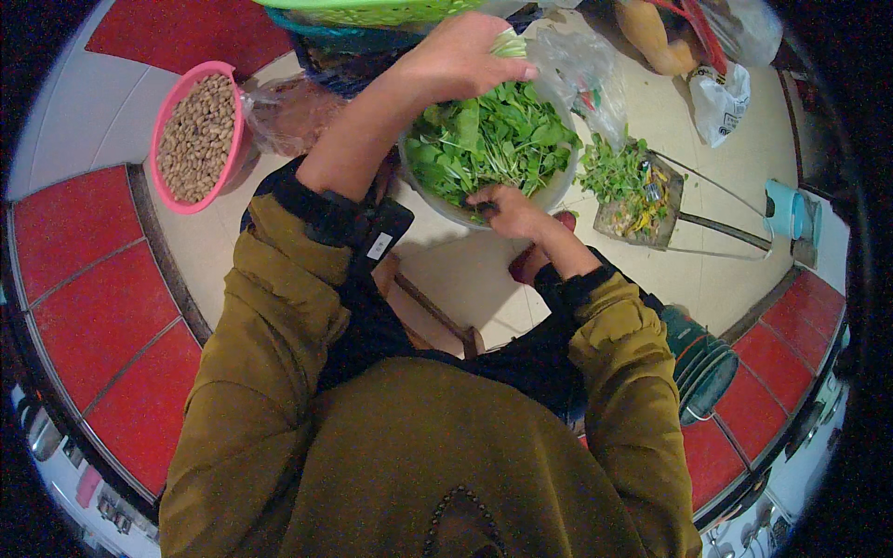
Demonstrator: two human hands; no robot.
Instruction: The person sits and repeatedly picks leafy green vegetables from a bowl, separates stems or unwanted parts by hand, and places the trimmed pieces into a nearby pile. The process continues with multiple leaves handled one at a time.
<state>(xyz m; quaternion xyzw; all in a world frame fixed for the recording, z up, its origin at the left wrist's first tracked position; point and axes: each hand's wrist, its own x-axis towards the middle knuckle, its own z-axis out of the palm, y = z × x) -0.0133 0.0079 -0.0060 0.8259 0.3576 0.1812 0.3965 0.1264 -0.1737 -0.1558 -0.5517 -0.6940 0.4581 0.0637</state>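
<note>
A pale bowl point(573, 167) full of leafy greens point(513, 132) with thin whitish stems stands on the floor before me. Above its far left rim, my left hand point(466, 52) grips a small bunch of pale green stems point(509, 44), their cut-looking ends showing past the fingers. Down at the near rim, my right hand point(516, 215) has its curled fingertips among the leaves. Whether those fingers hold a leaf or stem is hidden.
A pink basin point(242, 150) of unshelled peanuts point(197, 139) stands left. Rightward lies a dustpan point(673, 195) with green scraps. Clear plastic bags point(582, 66), a light green basket point(363, 10), a butternut squash point(652, 38) and a dark green bucket point(704, 366) surround me.
</note>
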